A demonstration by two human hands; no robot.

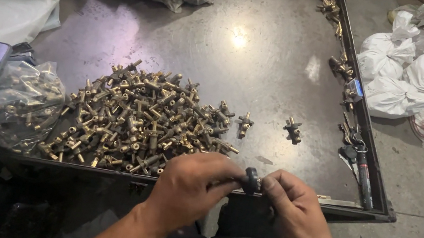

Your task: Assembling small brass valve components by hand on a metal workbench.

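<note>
A dark metal table (265, 76) with a raised rim stands on a concrete floor, white sacks (403, 76) to the right. At its near edge, the left hand (186, 186) and right hand (295, 207) meet on one small dark fitting (251, 181), each grip pinching it from its own side (axis unclear). The heap of brass fittings (137, 121) lies nearer the left hand.

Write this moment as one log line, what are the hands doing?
left hand: pinching small dark round part | right hand: pinching same part | pile of small brass fittings: on dark metal tray
</note>
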